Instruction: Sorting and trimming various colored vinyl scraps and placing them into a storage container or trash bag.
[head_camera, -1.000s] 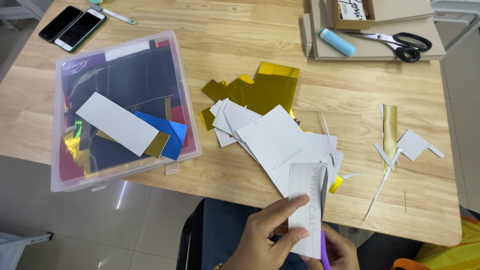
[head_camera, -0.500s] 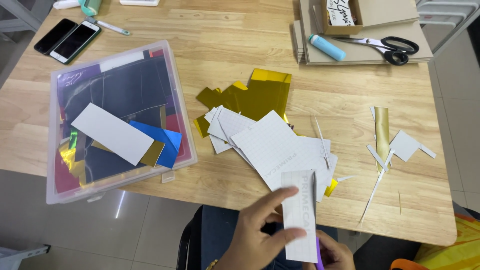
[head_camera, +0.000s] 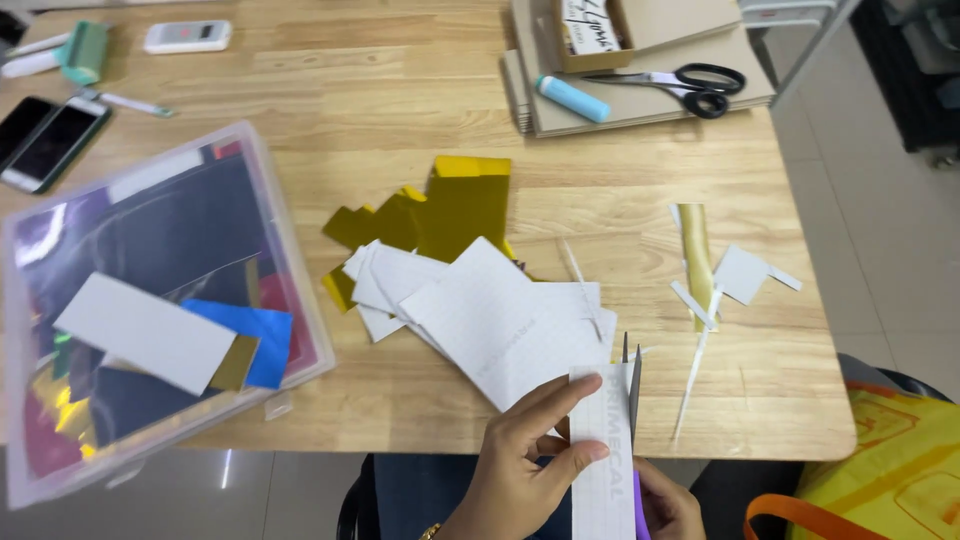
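Observation:
My left hand (head_camera: 525, 460) pinches a narrow white paper strip (head_camera: 603, 445) between thumb and fingers, at the table's near edge. Just right of it, my right hand (head_camera: 668, 508) grips small purple-handled scissors (head_camera: 633, 400); their blades point up along the strip's right edge. Only part of the right hand shows at the bottom of the view. Behind the strip lies a pile of white paper sheets (head_camera: 500, 315) and gold foil pieces (head_camera: 450, 210).
A clear plastic bin (head_camera: 300, 300) with coloured sheets sits at left. Paper and gold offcuts (head_camera: 715, 270) lie at right. Black scissors (head_camera: 690, 85), a blue glue stick (head_camera: 573, 98) and cardboard are at the back; two phones (head_camera: 40, 140) far left.
The view has shifted so the table sits lower left. The strip and scissors have stayed together near the table's front edge, with the blades further up along the strip.

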